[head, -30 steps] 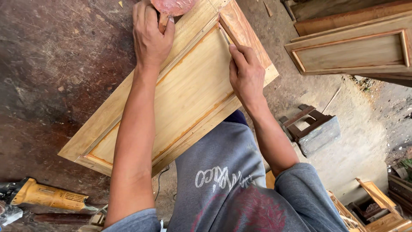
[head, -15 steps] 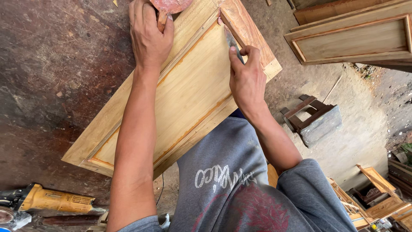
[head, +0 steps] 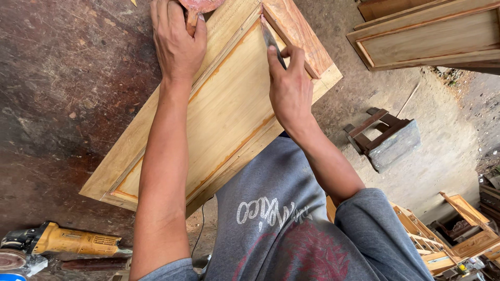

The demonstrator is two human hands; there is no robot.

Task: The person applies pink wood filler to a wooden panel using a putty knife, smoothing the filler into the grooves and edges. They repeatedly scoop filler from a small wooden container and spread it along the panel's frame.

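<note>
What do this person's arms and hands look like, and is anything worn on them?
Both arms are bare from the short grey T-shirt sleeves down. The left hand and right hand wear no gloves; no rings, watch or bands show.

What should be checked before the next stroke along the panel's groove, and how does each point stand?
1. Right hand has a closed grip on the flat blade: ok.
2. Blade tip sits in the inner corner of the wooden door panel: ok.
3. Left hand steadies the panel's far edge, fingers wrapped over a reddish container: ok.
4. Left hand apart from the blade: ok.
5. Panel fully supported underneath: cannot tell.
6. Yellow angle grinder lies on the floor, away from both arms: ok.
</note>
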